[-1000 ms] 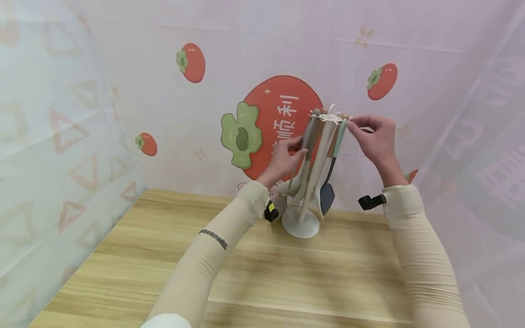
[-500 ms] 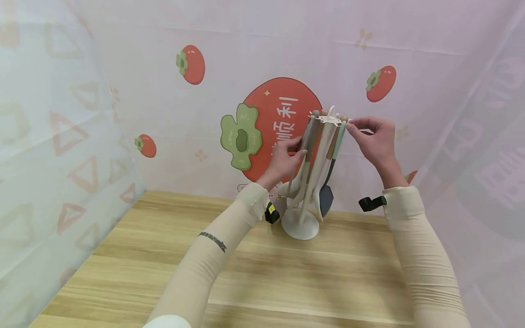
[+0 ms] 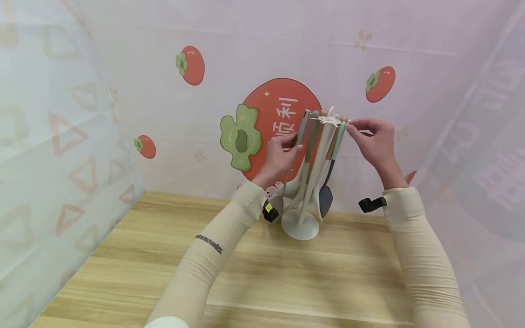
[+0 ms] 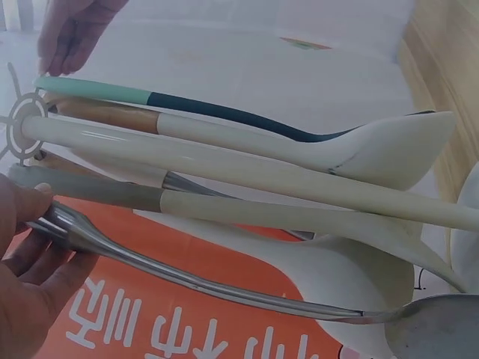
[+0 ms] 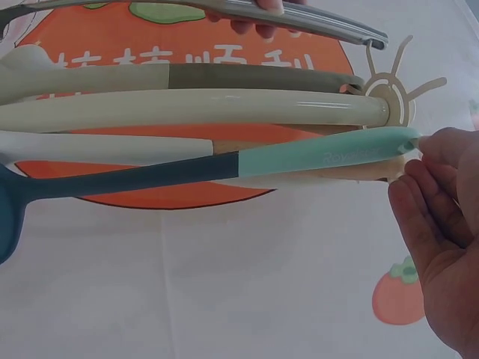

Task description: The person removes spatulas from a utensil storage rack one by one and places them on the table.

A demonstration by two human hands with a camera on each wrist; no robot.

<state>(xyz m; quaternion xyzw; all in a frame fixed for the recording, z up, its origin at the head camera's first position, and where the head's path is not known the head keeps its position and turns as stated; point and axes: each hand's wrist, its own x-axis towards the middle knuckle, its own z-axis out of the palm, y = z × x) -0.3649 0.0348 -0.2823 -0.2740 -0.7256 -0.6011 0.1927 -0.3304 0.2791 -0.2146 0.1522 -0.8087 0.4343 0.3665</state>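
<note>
One steel utensil (image 4: 202,281), its head cut off in the left wrist view, is gripped by the left hand (image 3: 280,157) just beside the utensil rack (image 5: 299,106). The right hand (image 3: 375,139) pinches the tip of the mint-handled turner (image 5: 299,153) (whether any rack part lies between its fingers is hidden). Only the right wrist view shows handle lettering (image 5: 349,155); only the head view, the round base (image 3: 301,230).

A silvery metal utensil (image 4: 194,283) slants head-down, pinched in the left hand (image 3: 279,157) — its handle tip just beside the white rack (image 5: 224,106). The rack stands upright between both hands; a mint-handled, navy-bladed spatula (image 5: 247,158) hangs there — top at the right hand's (image 3: 375,139) fingertips.
</note>
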